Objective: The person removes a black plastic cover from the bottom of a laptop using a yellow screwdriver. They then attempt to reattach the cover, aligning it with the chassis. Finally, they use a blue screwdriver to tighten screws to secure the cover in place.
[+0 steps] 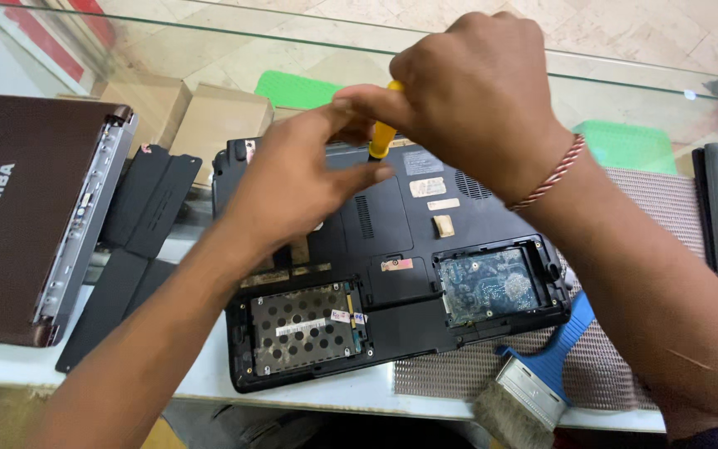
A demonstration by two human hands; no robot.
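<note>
1. A black laptop (392,274) is laid upside down in the middle of the white tabletop (10,362), partly on a ribbed brown mat (617,366).
2. Two bays are seen open in its near edge: a perforated metal drive (305,326) is shown in the left one, a bluish circuit board (488,285) in the right one.
3. A yellow-handled screwdriver (383,133) is held upright over the far part of the laptop.
4. The handle's top is gripped by the right hand (479,91), which is closed around it from above; a red-and-white thread band is worn on that wrist.
5. The lower part of the handle is pinched by the fingers of the left hand (297,179); both hands are brought together on the tool.
6. A brown closed laptop (18,216) is placed at the far left, with black cover panels (139,241) just beside it.
7. A blue-handled brush (533,378) is laid on the mat at the near right.
8. Cardboard boxes (201,116) and green pads (297,89) are seen beyond, under a glass pane.
</note>
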